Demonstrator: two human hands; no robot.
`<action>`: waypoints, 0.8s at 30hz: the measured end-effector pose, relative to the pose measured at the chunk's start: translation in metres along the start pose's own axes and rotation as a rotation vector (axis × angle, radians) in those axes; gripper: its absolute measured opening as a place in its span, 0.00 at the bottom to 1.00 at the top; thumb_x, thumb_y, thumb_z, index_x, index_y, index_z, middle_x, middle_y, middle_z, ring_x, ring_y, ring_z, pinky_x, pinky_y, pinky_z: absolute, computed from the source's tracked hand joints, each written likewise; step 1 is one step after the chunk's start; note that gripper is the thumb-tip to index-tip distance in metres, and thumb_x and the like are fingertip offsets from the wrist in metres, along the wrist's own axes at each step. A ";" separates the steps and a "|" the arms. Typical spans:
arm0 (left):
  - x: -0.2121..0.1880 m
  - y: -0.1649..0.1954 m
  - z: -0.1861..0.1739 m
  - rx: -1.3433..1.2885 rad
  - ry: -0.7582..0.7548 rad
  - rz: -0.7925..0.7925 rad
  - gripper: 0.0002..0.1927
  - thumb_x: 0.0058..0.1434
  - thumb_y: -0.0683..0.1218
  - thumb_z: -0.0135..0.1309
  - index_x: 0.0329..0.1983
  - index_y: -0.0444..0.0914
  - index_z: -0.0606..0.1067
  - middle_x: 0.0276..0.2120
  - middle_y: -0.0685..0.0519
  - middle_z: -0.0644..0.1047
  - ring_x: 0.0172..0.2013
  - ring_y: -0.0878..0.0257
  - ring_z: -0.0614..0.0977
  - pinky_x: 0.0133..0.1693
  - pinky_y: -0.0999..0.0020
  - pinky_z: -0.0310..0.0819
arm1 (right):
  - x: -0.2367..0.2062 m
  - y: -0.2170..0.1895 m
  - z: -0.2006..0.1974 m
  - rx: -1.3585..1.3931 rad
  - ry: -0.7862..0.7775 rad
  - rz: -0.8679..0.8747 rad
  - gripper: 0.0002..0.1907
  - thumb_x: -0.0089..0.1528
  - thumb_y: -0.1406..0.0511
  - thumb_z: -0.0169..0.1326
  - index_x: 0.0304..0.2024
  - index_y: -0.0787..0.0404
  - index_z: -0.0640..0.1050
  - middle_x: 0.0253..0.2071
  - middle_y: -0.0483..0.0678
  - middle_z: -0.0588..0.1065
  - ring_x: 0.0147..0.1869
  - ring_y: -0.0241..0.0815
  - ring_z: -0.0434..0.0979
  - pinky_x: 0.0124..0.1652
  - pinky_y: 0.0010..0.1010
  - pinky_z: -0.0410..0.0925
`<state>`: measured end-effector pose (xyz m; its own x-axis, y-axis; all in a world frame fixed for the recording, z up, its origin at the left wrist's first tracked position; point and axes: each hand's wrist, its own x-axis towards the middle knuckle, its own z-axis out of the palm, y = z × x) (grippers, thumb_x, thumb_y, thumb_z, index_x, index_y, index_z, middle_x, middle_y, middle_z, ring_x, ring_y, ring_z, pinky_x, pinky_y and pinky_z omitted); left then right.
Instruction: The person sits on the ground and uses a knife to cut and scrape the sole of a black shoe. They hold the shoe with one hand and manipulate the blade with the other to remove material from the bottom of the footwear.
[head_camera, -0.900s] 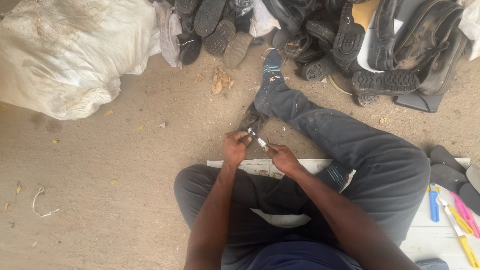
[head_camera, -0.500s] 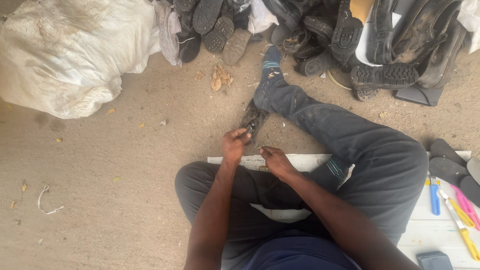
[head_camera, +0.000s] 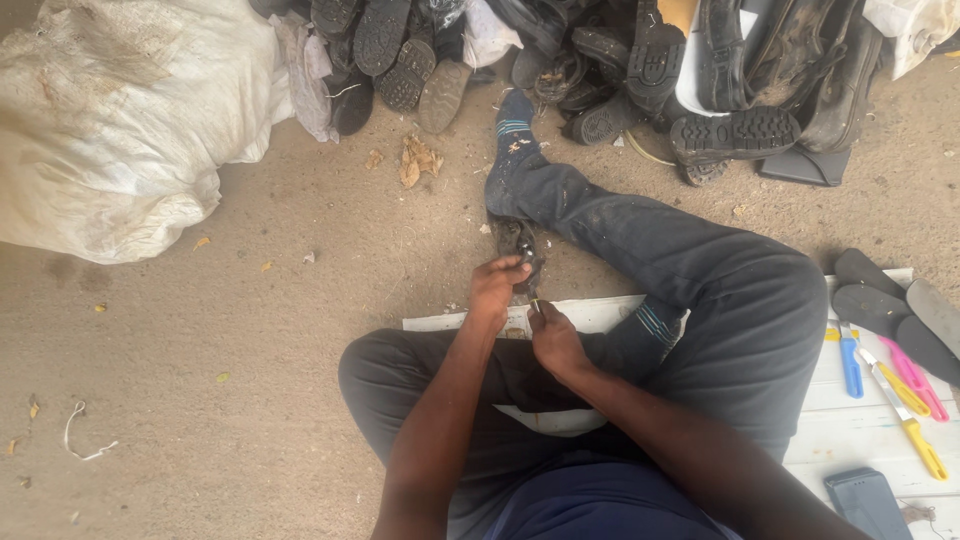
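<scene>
Left hand (head_camera: 497, 285) pinched on dark shoe piece (head_camera: 520, 243) on ground by outstretched leg (head_camera: 640, 225). Right hand (head_camera: 553, 338) fingers closed on thin needle-like tool (head_camera: 535, 305). Work mid-way; finish not visible. Shoe pile (head_camera: 640, 60) untouched.

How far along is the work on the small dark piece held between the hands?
Done: nothing finished shows. In hand: left hand grips a small dark piece; right hand pinches a thin tool at it. Left: the shoe pile and loose soles lie untouched.
</scene>
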<state>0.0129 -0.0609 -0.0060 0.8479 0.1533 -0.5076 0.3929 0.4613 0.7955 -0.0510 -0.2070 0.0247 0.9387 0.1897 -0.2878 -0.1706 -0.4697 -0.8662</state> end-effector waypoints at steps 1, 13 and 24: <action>-0.002 0.001 0.003 0.032 0.010 -0.028 0.12 0.58 0.36 0.62 0.46 0.29 0.80 0.35 0.48 0.83 0.36 0.60 0.82 0.43 0.68 0.74 | -0.014 0.002 -0.002 -0.030 -0.042 0.036 0.18 0.72 0.58 0.44 0.53 0.66 0.75 0.28 0.49 0.75 0.32 0.40 0.76 0.36 0.39 0.68; 0.015 0.008 0.018 0.106 -0.016 -0.179 0.12 0.57 0.41 0.62 0.45 0.34 0.80 0.37 0.51 0.83 0.39 0.61 0.79 0.46 0.66 0.68 | -0.011 -0.032 0.007 0.572 -0.079 0.471 0.15 0.71 0.59 0.42 0.56 0.58 0.70 0.16 0.43 0.63 0.12 0.34 0.55 0.12 0.30 0.52; 0.028 0.032 0.003 0.514 -0.339 -0.153 0.08 0.61 0.42 0.61 0.43 0.37 0.81 0.44 0.46 0.82 0.46 0.56 0.80 0.53 0.64 0.70 | 0.014 -0.023 0.021 0.616 -0.093 0.469 0.19 0.71 0.57 0.41 0.60 0.58 0.68 0.18 0.44 0.67 0.11 0.33 0.57 0.12 0.28 0.54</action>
<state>0.0500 -0.0443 0.0058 0.8011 -0.2053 -0.5622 0.5679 -0.0357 0.8223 -0.0405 -0.1752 0.0322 0.7032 0.1740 -0.6894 -0.7045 0.0400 -0.7086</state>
